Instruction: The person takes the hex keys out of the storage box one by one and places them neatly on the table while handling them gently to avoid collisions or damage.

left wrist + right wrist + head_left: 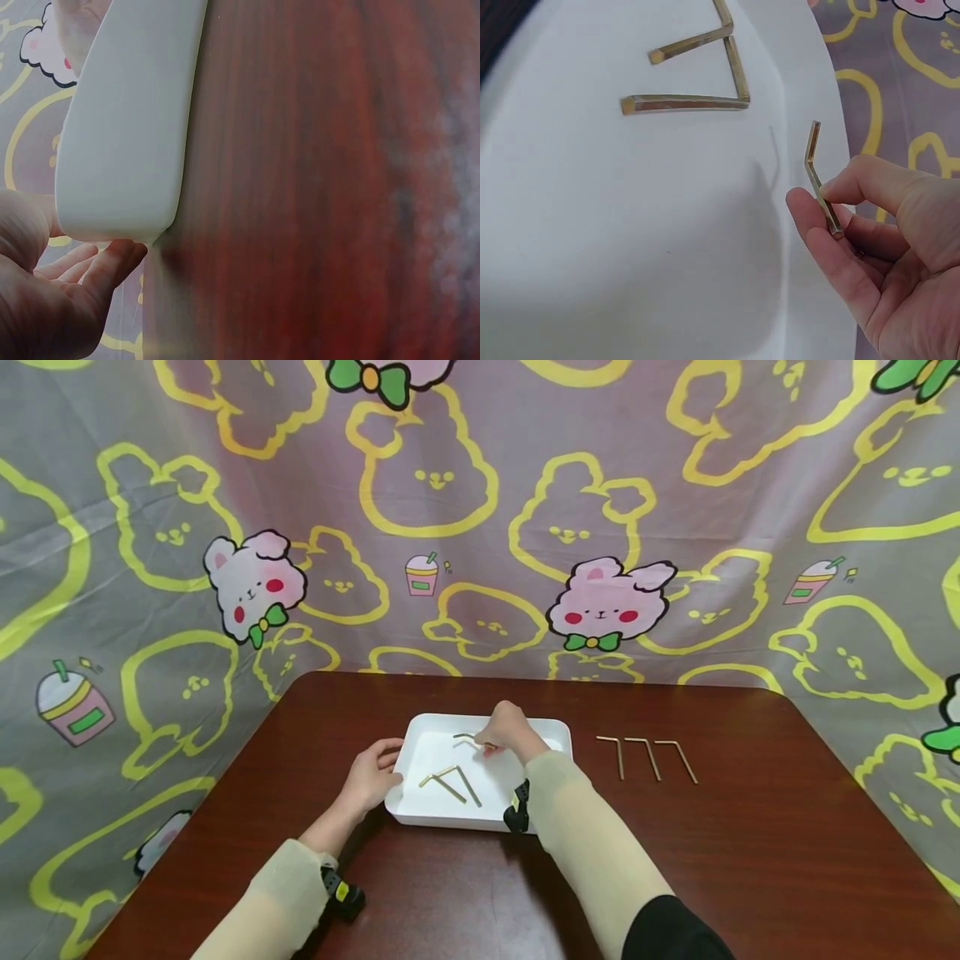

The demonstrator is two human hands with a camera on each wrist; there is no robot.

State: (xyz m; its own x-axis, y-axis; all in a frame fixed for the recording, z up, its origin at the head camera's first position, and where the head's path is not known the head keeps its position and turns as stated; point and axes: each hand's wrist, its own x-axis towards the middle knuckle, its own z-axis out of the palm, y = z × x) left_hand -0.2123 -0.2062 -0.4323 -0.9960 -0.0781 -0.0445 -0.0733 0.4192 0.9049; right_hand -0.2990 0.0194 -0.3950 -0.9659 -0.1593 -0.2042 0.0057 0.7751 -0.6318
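My right hand (510, 731) pinches a brass-coloured hex key (823, 187) between thumb and fingertips, over the far part of a white tray (495, 814). The key's short bent end points away from the fingers. Two more L-shaped hex keys (450, 785) lie crossing or touching in the tray, left of the middle; in the right wrist view, these keys (690, 103) sit near the tray's wall. My left hand (369, 777) holds the tray's left end. Close up in the left wrist view, the fingers (112, 266) rest against the tray's end wall, low near the tabletop.
To the right of the tray, three hex keys (648, 758) lie on the table in a row, spaced apart and similarly turned. The dark red-brown wooden table (750, 860) ends at a patterned cloth (480, 560) hanging behind and at the sides.
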